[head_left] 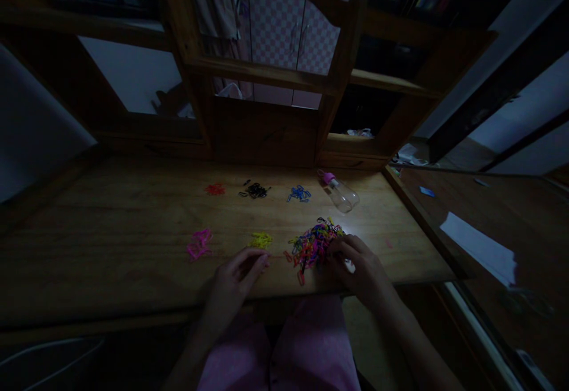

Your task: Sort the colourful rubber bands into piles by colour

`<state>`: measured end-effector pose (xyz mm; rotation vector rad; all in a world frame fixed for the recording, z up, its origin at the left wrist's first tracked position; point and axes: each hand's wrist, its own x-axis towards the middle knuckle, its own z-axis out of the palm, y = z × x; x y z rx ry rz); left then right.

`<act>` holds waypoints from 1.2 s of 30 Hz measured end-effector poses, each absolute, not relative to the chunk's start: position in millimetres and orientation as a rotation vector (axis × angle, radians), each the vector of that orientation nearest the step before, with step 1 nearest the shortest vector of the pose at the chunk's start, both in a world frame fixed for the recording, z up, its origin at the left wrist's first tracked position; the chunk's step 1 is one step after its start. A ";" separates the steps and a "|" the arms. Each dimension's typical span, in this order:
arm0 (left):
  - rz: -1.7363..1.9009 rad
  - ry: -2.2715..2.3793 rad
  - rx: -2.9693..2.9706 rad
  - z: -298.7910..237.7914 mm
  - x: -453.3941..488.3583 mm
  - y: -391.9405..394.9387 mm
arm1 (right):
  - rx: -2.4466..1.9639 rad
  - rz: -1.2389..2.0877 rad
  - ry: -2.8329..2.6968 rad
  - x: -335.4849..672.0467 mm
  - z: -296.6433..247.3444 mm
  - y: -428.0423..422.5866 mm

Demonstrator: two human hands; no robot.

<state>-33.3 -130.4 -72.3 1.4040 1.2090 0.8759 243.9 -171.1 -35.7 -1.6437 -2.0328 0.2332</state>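
Observation:
A mixed heap of small, thin, many-coloured loops that look like paper clips [317,243] lies near the table's front edge. My right hand [358,263] is at the heap's right side with curled fingers, their tips partly hidden among the pieces. Left of the heap, my left hand [237,272] pinches a thin orange-red paper clip [276,256] between thumb and forefinger. Separate one-colour piles lie around: yellow clips [261,240] just beyond my left hand, pink clips [199,244] to its left, and red clips [215,189], black clips [256,190] and blue clips [299,194] farther back.
A clear bottle with a pink cap [340,192] lies on its side behind the heap. The wooden table [111,231] backs onto a shelf unit [267,130]. At right, a brown surface [466,201] holds white paper [480,249]. The room is dim.

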 end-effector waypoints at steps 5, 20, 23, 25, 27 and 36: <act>0.887 1.207 1.393 -72.5 -33.0 -130.8 | -1.671 0.201 -1.987 237.3 -39.8 -170.8; 0.887 1.205 1.391 -71.3 -33.4 -131.5 | -1.643 0.362 -1.777 225.9 -37.5 -158.3; 0.886 1.204 1.402 -71.8 -33.8 -131.5 | -1.637 0.351 -1.745 228.4 -33.5 -159.5; 0.886 1.200 1.398 -72.5 -34.0 -131.1 | -1.635 0.326 -1.744 228.5 -33.5 -159.7; 0.885 1.200 1.394 -73.0 -34.0 -130.9 | -1.652 0.323 -1.777 225.7 -35.8 -159.7; 0.905 1.190 1.365 -73.7 -32.5 -131.0 | -2.011 0.104 -1.781 194.4 -51.2 -154.8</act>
